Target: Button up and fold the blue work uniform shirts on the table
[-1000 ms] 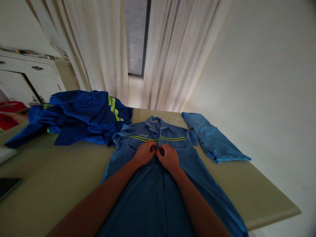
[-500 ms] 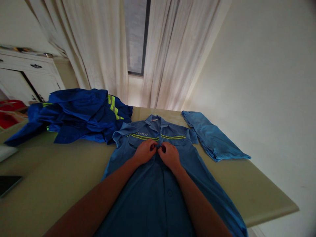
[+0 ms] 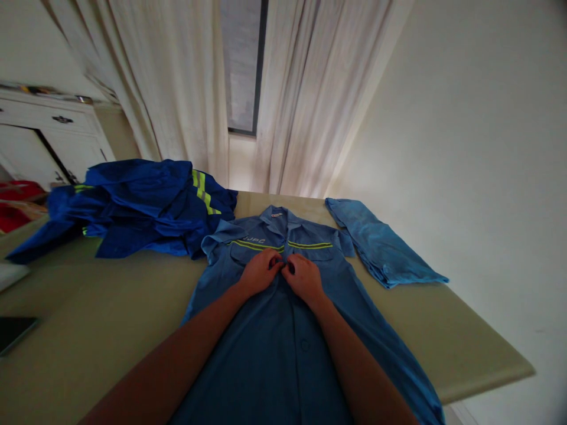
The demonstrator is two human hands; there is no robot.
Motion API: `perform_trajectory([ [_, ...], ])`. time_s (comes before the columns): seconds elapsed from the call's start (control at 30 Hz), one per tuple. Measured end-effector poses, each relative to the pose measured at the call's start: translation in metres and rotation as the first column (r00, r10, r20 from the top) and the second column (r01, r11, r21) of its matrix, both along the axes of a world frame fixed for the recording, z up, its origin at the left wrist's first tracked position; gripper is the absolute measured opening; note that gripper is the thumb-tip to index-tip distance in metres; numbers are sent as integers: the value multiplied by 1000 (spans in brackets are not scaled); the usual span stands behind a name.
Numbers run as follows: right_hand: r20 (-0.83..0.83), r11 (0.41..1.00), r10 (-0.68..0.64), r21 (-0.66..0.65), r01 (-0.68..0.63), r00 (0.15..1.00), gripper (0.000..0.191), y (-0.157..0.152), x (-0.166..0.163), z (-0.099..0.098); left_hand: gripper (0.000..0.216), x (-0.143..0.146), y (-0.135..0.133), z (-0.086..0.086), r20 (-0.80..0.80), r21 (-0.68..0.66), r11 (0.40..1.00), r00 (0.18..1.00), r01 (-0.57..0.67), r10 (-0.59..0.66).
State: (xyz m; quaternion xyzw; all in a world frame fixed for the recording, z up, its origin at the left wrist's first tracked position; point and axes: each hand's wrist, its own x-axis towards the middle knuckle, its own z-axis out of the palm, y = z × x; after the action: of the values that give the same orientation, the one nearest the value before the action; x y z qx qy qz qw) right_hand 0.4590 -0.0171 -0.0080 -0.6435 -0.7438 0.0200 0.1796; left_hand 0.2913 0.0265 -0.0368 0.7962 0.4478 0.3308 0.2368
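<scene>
The shirt [image 3: 248, 360] is spread face up on the table [image 3: 443, 336], its chest front pinched by the left hand [image 3: 262, 274] and right hand [image 3: 305, 280], held close together. Through uneven pulling, the cloth could be creased or let slip.

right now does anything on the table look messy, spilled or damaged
The dark-blue workwear heap on the left stands out: it lies crumpled, while the light-blue garment at right is folded and the short-sleeved work shirt between them is spread out. No spill or damage shows.
</scene>
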Motion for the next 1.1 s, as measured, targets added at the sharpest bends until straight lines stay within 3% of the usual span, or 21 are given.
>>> perform_trajectory([
  [0.13, 55, 999, 42, -23, -40, 998, 12, -3, -3, 3, 16, -2, 1, -1, -36, 12, 997, 996, 77, -77],
  [0.27, 19, 999, -28, 16, 28, 999, 15, 2, 3, 0, 15, -1, 0, 0, -5, 0, 995, 995, 96, -96],
  [0.4, -261, 978, -181, 53, 202, 948, 18, 16, 21, -10, 11, -2, 3, 2, 194, -6, 999, 980, -48, 48],
  [0.5, -556, 956, -209, 56, 288, 804, 22, 24, 32, -12, 9, -5, 6, 2, 259, -49, 978, 943, -203, 209],
  [0.6, -656, 925, -159, 163, 344, 737, 34, 15, 31, -4, 13, -7, 2, 5, 160, -24, 993, 980, -119, 122],
  [0.67, -550, 937, -158, 179, 301, 820, 35, -3, 25, 3, 17, -6, -4, 6, 46, 71, 997, 999, 21, -24],
  [0.77, -237, 981, -190, -14, 192, 953, 35, -41, 15, 7, 27, -1, -12, 6, -187, 213, 968, 978, 129, -89],
  [0.87, -83, 968, -240, -94, 233, 967, 26, -73, 10, -1, 34, 4, -15, 5, -346, 267, 955, 938, 132, -33],
  [0.97, -206, 984, -180, -33, 178, 962, 12, -82, 17, -10, 39, 7, -17, 7, -383, 301, 952, 921, 60, 63],
  [1.1, -469, 999, -39, -6, 41, 882, 21, -77, 33, -15, 37, 10, -35, 16, -397, 369, 928, 912, 52, 107],
])
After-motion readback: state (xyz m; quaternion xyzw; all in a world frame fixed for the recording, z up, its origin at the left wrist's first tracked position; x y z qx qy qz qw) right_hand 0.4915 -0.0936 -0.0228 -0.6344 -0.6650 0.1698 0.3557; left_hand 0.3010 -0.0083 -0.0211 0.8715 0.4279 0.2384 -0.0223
